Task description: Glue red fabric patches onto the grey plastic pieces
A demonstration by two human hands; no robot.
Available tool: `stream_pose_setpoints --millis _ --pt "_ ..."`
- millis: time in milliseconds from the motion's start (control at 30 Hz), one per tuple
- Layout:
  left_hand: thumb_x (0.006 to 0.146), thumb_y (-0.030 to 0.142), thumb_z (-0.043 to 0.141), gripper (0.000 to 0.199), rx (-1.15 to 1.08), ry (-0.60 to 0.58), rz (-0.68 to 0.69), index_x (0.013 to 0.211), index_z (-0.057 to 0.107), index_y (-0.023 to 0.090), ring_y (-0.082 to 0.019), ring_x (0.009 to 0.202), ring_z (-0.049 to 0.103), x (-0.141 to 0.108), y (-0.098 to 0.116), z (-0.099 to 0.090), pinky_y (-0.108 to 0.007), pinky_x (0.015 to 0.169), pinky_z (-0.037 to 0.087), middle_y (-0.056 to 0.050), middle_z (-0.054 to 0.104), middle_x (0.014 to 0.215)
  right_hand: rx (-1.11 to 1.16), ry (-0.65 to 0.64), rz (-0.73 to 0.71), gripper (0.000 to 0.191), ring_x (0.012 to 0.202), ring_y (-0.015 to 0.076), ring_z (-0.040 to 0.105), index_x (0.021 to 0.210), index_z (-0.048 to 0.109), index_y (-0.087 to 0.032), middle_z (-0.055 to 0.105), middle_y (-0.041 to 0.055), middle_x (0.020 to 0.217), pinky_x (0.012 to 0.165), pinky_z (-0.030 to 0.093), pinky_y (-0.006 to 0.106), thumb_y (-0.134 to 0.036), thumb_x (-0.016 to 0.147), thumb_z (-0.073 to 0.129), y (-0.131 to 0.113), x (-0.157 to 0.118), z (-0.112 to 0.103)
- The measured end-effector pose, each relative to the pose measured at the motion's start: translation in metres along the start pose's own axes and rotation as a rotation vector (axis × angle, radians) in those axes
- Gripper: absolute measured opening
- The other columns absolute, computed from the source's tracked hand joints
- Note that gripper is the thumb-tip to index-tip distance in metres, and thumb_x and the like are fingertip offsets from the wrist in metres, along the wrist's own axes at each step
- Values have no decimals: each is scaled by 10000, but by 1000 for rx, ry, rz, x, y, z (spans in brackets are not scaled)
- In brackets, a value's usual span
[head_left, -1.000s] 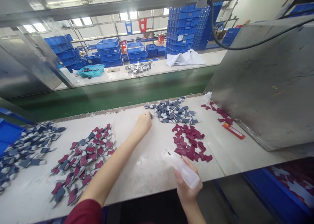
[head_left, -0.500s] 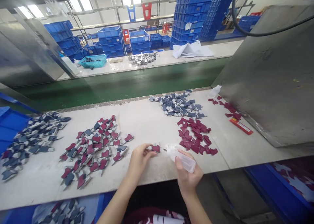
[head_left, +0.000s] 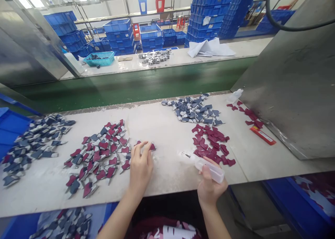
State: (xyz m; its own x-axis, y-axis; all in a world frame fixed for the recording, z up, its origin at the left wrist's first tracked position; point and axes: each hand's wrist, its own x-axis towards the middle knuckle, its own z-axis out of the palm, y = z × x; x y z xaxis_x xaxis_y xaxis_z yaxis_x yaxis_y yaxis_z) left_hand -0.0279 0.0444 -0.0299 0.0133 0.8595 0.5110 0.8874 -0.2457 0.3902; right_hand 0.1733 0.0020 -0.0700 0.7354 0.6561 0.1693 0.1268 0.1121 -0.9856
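My left hand (head_left: pixel 141 164) is over the table with its fingers apart, at the right edge of a pile of maroon, navy and light grey pieces (head_left: pixel 103 145). By its fingertips lies a maroon-topped piece (head_left: pixel 153 147), and another is partly hidden behind the fingers. My right hand (head_left: pixel 211 188) is wrapped around a translucent squeeze bottle (head_left: pixel 213 170), whose thin dark needle tip points left above the table. Flat maroon pieces (head_left: pixel 210 141) are heaped just beyond the bottle, with navy and grey pieces (head_left: pixel 193 109) behind them.
More navy and grey pieces (head_left: pixel 39 137) spread at the far left beside a blue crate (head_left: pixel 12 130). On the right are a red packet (head_left: pixel 263 135), a second clear bottle (head_left: pixel 235 96) and a metal panel (head_left: pixel 295 85). A green strip (head_left: pixel 146 87) runs behind the table.
My left hand has moved left and let go of the maroon-topped piece, which now lies on the table. My right hand has shifted slightly right with the bottle.
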Motion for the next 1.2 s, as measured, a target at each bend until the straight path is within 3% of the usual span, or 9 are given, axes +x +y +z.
stream_pose_setpoints --millis 167,233,300,400,500,633,833,1033,1200 --pt "906 113 545 295 -123 -365 46 1156 666 213 -250 1113 622 93 2 9 -395 981 497 -77 701 1147 28 9 5 374 676 198 634 930 683 -127 682 96 867 628 526 339 -470 782 699 2 -3 1" --pt "907 204 615 269 -115 -523 130 1171 652 172 -254 1113 627 133 12 27 -386 1008 472 -101 699 1159 35 7 12 367 691 203 636 938 679 -130 678 99 888 635 525 343 -463 784 696 4 -3 1" --pt "868 291 698 376 -53 -640 251 1204 629 138 -279 1171 590 163 28 50 -377 1031 439 -140 670 1206 34 8 12 356 718 214 642 939 679 -131 678 103 901 646 522 347 -453 787 695 6 -4 0" --pt "801 421 765 520 48 -784 377 1198 611 123 -316 1134 582 183 56 87 -369 958 459 -162 657 1162 21 17 -10 350 780 240 649 925 684 -132 684 113 913 661 515 353 -450 781 704 9 -5 -2" --pt "800 372 768 474 96 -782 345 1169 597 128 -326 1085 591 181 74 112 -358 873 481 -165 642 1120 26 17 -33 350 779 240 649 914 693 -131 688 104 891 664 511 353 -449 770 717 10 -6 -3" --pt "888 166 633 255 72 -753 326 1141 608 159 -275 1021 625 163 72 116 -329 848 489 -146 615 1132 68 13 -51 329 782 235 654 914 703 -137 692 89 870 693 516 359 -430 767 726 11 -6 -4" --pt "930 211 596 174 -13 -735 277 1095 646 195 -223 935 649 117 48 83 -312 852 510 -96 589 1122 104 4 -35 322 786 236 654 913 697 -128 690 92 864 688 519 362 -418 775 717 12 -5 -2" --pt "891 117 603 176 -94 -662 162 1039 634 207 -260 1061 590 74 31 58 -386 897 513 -104 542 1172 144 14 -9 334 761 214 640 909 695 -128 686 93 899 637 492 321 -424 760 728 10 -4 0" --pt "885 128 616 144 -153 -524 67 1009 600 200 -277 1082 556 49 29 42 -439 934 488 -106 522 1141 228 77 24 323 634 148 572 901 680 -132 657 67 863 529 423 266 -422 764 720 8 -1 3"
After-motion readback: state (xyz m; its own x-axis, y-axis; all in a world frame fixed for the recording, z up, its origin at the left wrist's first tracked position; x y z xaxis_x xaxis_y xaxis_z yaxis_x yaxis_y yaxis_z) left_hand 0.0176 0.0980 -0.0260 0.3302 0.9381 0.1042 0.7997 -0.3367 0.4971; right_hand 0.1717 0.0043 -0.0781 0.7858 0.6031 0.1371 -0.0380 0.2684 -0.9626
